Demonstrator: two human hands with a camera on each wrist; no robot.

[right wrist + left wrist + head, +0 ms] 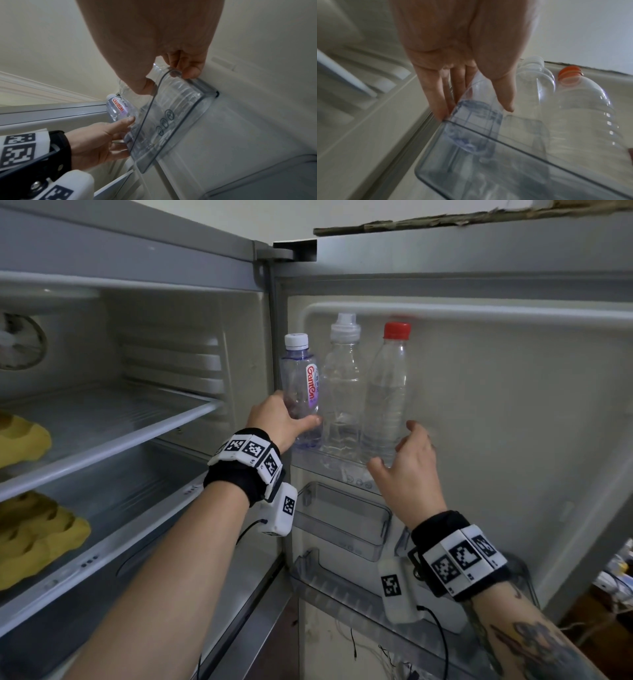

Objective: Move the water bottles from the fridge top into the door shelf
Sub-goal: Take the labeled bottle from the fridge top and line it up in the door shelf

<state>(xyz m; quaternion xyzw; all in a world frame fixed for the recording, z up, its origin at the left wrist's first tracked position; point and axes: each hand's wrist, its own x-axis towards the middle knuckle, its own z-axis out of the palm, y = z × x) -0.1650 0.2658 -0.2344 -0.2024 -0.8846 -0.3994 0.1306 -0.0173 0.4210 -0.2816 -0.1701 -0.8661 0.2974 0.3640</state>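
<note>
Three clear bottles stand side by side in the top door shelf (330,465). My left hand (287,419) grips the leftmost one low down, a white-capped bottle with a red Ganten label (301,385) (118,108); its base sits inside the clear shelf wall (505,143). The middle bottle (342,392) (532,83) has a clear sport cap and nothing touches it. My right hand (404,453) wraps the lower part of the red-capped bottle (387,392) (583,108), thumb on its left and fingers curled round its right; the fingers are blurred.
The fridge door stands open to the right. Two more clear door shelves (342,522) (342,590) hang below the top one. Yellow foam pieces (20,440) (41,535) lie on the inner fridge shelves at left. A torn board (445,219) lies along the fridge top.
</note>
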